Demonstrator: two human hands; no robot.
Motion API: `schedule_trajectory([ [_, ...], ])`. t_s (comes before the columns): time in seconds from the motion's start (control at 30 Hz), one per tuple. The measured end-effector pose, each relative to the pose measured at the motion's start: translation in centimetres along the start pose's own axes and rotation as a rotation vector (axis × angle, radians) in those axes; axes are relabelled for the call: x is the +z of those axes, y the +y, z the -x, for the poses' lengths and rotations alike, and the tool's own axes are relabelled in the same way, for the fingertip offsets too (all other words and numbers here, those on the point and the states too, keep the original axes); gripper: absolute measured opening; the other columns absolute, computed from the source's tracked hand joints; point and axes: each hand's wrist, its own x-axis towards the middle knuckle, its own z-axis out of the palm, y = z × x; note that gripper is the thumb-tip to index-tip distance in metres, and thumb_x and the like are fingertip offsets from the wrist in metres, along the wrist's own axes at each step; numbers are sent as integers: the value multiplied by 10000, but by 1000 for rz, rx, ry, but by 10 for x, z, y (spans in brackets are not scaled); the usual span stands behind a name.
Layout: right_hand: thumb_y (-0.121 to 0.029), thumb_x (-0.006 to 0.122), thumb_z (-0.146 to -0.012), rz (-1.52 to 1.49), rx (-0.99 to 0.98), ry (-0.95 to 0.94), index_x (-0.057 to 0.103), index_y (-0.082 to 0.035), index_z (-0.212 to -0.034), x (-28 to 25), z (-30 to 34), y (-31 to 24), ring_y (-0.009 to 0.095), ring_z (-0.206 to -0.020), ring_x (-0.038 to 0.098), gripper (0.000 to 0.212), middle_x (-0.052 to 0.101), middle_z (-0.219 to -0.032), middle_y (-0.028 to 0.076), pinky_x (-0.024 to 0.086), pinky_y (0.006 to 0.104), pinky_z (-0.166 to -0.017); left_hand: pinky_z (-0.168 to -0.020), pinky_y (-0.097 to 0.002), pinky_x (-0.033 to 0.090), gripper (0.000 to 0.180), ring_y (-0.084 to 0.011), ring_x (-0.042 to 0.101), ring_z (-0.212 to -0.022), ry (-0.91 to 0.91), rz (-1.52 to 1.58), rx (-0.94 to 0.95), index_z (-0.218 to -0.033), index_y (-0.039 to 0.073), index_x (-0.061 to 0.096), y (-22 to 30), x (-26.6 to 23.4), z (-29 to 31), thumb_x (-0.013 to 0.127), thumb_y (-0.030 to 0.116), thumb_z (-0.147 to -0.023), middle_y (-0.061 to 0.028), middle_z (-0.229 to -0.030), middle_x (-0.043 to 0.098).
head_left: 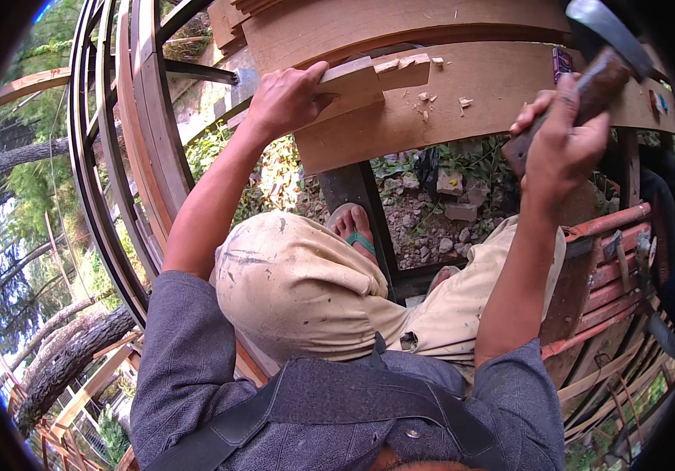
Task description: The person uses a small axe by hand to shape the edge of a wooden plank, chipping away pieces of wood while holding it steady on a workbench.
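My left hand [286, 98] is closed around one end of a short wooden board [357, 82]. The board's far end is rough and splintered, and it rests on a wide plank [494, 90]. Raised over the plank's right part, my right hand [565, 149] grips a short-handled tool [603, 82] with a thick brown wooden handle and a curved grey steel head; its exact kind is hard to make out. The tool is apart from the board. Pale wood chips [425, 98] lie on the plank between my hands.
Stacked wide boards [400, 27] lie beyond the plank. Dark metal beams [106, 118] run along the left. A small purple box [562, 61] sits near the tool. Below are rubble [439, 228] and my sandalled foot [353, 228]. Red metal bars [608, 275] are at right.
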Motion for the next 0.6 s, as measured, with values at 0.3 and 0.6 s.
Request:
schedule_trajectory([
  [0.3, -248, 640, -1109, 87, 533, -425, 498, -29, -1176, 14, 39, 79, 188, -568, 660, 269, 653, -788, 97, 566, 382, -498, -793, -562, 585, 480, -452, 761, -919, 59, -21, 23, -1220, 103, 647, 5, 6, -4, 791, 479, -957, -215, -923, 785],
  [0.6, -217, 655, -1111, 198, -143, 158, 486, 10, -1161, 16, 23, 38, 217, -581, 693, 287, 661, -729, 108, 584, 383, -539, -793, -564, 585, 480, -452, 761, -925, 45, 3, 18, -1204, 90, 645, 2, 0, -2, 794, 471, -953, -212, -950, 789],
])
